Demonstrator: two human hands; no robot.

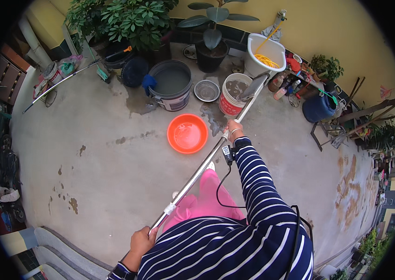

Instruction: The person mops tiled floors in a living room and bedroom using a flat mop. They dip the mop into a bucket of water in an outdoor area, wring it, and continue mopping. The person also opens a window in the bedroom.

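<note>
Both my hands are closed around the long silver pole [196, 176] of what looks like a flat mop, slanting from lower left to upper right. My left hand [142, 241] grips its lower end close to my body. Farther up, my right hand [234, 130] wraps the pole. The flat grey head [253, 87] rests at the rim of a white and red bucket [229, 103] holding murky water; its underside is hidden. An orange basin [187, 134] with a little water stands left of my right hand.
A large dark bucket of water [171, 84] with a blue cloth [149, 83] and a metal bowl [206, 90] stand beyond the basin. Behind are a white tub [265, 51] with a yellow hose and potted plants [212, 51]. A blue barrel [319, 107] stands right. Concrete steps [59, 254] lie lower left.
</note>
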